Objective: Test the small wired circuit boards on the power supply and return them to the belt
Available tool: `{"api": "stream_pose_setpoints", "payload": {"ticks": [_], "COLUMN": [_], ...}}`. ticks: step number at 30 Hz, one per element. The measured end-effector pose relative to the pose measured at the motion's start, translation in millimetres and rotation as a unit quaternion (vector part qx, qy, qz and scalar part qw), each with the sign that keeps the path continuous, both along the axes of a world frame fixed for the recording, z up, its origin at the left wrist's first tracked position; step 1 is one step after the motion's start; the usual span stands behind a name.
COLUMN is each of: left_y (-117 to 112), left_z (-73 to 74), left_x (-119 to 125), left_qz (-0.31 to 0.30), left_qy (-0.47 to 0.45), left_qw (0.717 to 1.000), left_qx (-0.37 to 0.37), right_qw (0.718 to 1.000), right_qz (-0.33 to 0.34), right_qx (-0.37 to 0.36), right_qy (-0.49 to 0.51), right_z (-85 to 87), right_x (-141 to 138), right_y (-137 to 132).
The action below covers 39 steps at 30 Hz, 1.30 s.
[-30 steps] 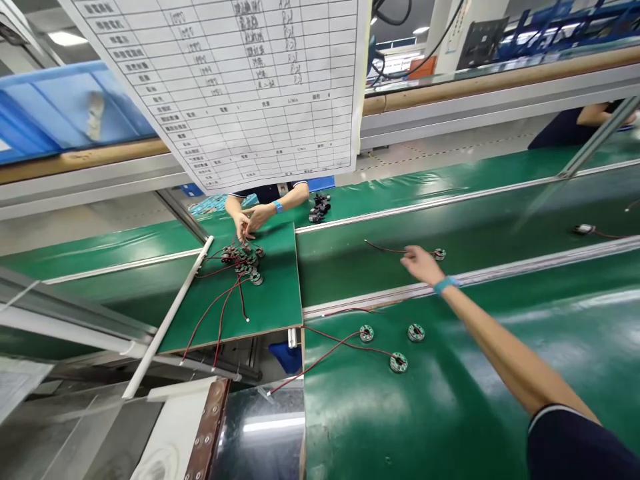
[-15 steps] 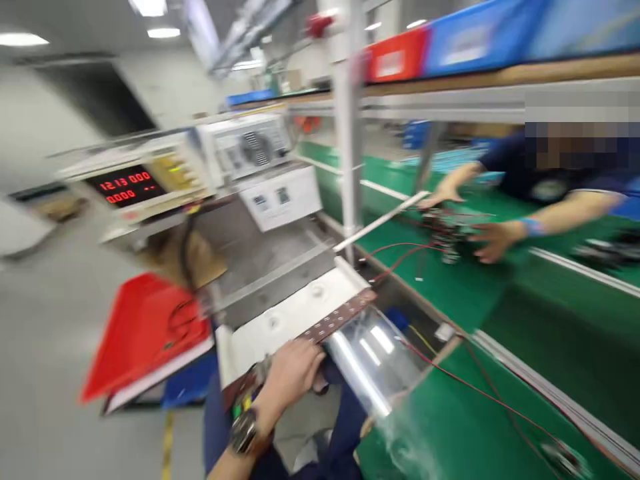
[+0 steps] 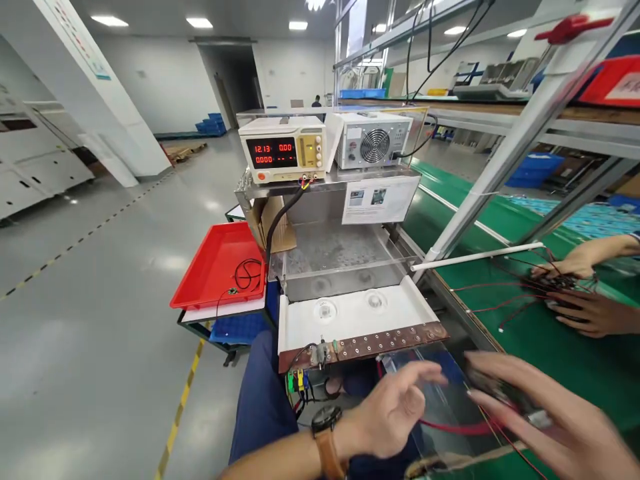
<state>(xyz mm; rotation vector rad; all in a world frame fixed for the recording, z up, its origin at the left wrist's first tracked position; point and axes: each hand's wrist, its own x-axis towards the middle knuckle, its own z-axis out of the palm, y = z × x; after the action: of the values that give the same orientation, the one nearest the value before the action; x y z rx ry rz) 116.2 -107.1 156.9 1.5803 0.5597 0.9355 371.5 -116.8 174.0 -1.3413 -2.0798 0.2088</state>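
My left hand (image 3: 395,413), with a brown-strapped watch on its wrist, hovers with fingers apart over the clear panel below the test fixture. It holds nothing. My right hand (image 3: 550,423) is blurred by motion at the lower right, its fingers round a small dark wired part (image 3: 493,387). A red wire (image 3: 450,427) trails from the part toward my left hand. Just ahead is the fixture's white plate (image 3: 350,313) with two round seats, and a brown strip with holes (image 3: 370,343) runs along its front.
A power supply (image 3: 283,148) with red digits and a fan unit (image 3: 373,139) stand on the shelf above. A red tray (image 3: 220,263) with a black lead sits at the left. A co-worker's hands (image 3: 585,313) sort red-wired parts on the green belt (image 3: 550,360) at the right.
My view has swung left from the belt to the fixture. My right hand came back from the belt with a wired part, and my left hand lifted off the fixture's edge toward it.
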Motion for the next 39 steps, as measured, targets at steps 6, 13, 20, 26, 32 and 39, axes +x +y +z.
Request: {"api": "stream_pose_setpoints", "payload": {"ticks": [6, 13, 20, 26, 32, 39], "left_y": [-21, -33, -29, -7, 18, 63], "left_z": [-40.2, -84.8, -90.3, -68.7, -54.4, -72.6], "left_x": [-42, -118, -118, -118, -129, -134], "left_qz": [0.117, 0.171, 0.113, 0.179, 0.241, 0.295], "left_qy": [-0.17, -0.198, -0.175, -0.146, -0.135, -0.06], "left_qw": [0.887, 0.832, 0.832, 0.857, 0.873, 0.881], "left_qx": [-0.414, -0.489, -0.514, -0.46, -0.401, -0.363], "right_qw": [0.979, 0.962, 0.95, 0.959, 0.962, 0.963], "right_qz": [0.114, 0.051, 0.029, 0.101, 0.153, 0.083], "right_qx": [-0.167, -0.248, -0.239, -0.219, -0.207, -0.236], "right_qy": [0.036, -0.106, -0.197, -0.15, -0.089, -0.103], "right_z": [-76.6, -160.9, -174.9, -184.4, -193.3, -194.0], "right_x": [-177, -267, -271, -265, -260, -265], "right_y": [142, 197, 203, 207, 209, 211]}}
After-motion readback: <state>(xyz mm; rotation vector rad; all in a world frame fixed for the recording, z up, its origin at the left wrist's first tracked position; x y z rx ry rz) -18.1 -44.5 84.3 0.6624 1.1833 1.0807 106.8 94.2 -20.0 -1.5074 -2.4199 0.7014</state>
